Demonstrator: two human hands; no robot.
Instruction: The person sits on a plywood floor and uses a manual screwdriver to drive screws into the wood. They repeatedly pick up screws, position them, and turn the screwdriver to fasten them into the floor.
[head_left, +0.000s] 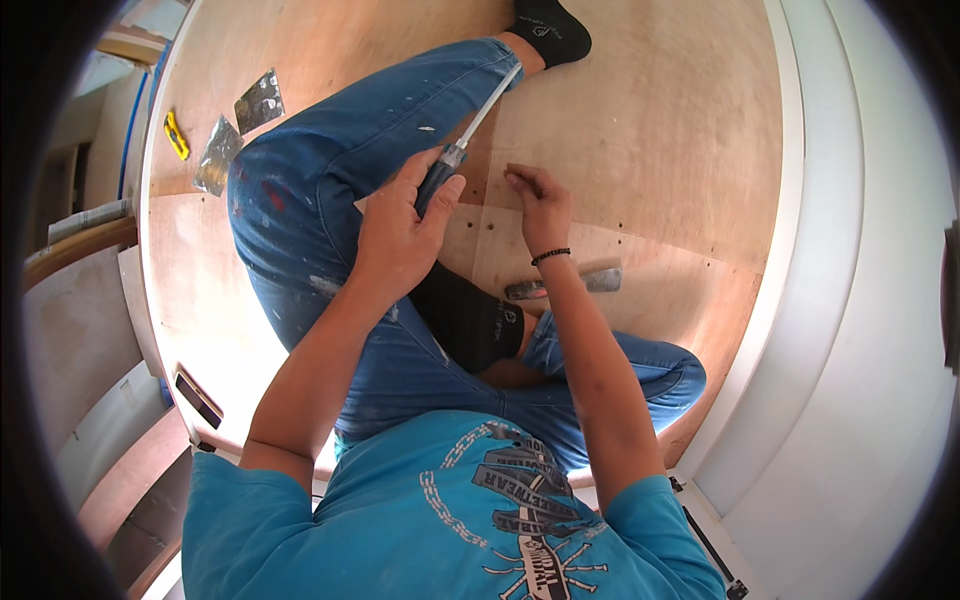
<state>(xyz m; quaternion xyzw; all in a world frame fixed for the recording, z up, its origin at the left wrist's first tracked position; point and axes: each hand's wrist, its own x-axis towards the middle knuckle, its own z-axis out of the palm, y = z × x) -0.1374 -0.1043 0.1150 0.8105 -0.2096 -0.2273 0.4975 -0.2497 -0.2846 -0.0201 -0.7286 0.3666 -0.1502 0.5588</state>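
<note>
My left hand (401, 225) grips a screwdriver (487, 109) by its dark handle. The long metal shaft points up and away, over the far trouser leg near the ankle. To the right of it, my right hand (544, 202) is raised above the plywood floor (645, 135). Its thumb and index finger are drawn together; whether something small sits between them is not visible. A putty knife (604, 280) lies on the plywood below the right hand, partly covered by the wrist and forearm. Several small dark screw heads or holes (490, 226) dot the board seams nearby.
At the left lie a yellow utility knife (176, 135) and two stained flat scraper blades (217, 156) (259, 99). A phone-like dark device (199, 397) rests near the left edge. My crossed legs (300, 195) occupy the middle. A white wall panel (862, 300) borders the right side.
</note>
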